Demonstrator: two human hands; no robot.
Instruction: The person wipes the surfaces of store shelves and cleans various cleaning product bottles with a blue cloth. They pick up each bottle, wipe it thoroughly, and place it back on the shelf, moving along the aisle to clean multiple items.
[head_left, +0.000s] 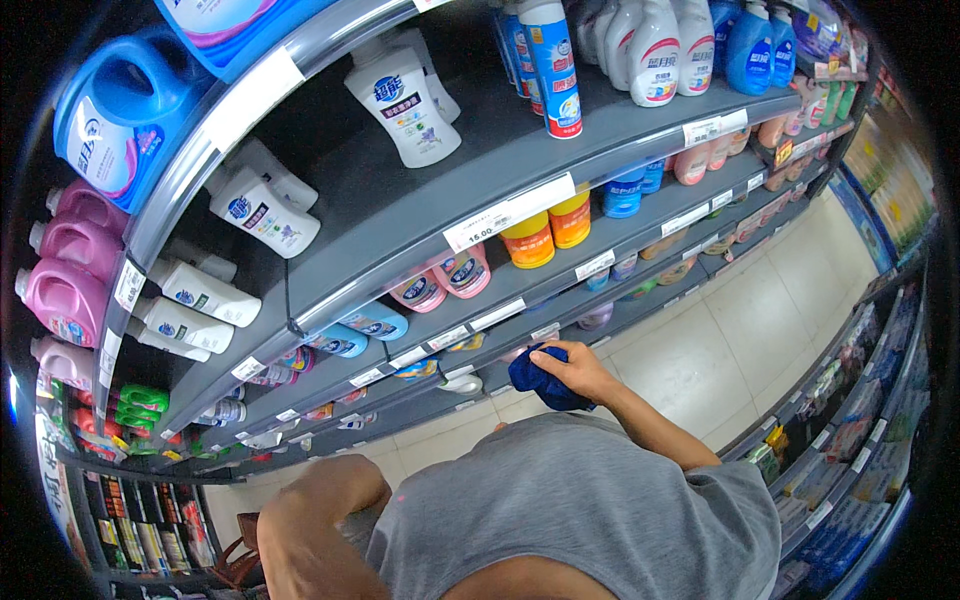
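Observation:
My right hand (581, 367) grips a bunched dark blue cloth (541, 384) in front of the lower shelves. My left arm bends in at the lower left, blurred, and the hand at its end is out of view. Before me is a grey store shelf (480, 176) with a clear price-label rail along its front. On it stand white detergent bottles (411, 112), a tall blue-and-red spray can (553, 75) and several white spray bottles (655, 56). Orange tubs with yellow lids (527, 241) sit one level below, above and behind the cloth.
Blue detergent jugs (112, 135) and pink jugs (64, 304) line the left end. Pale floor tiles (675, 367) run along the aisle. Another stocked shelf unit (840, 450) curves close on my right. A brown bag (244, 551) shows behind my left arm.

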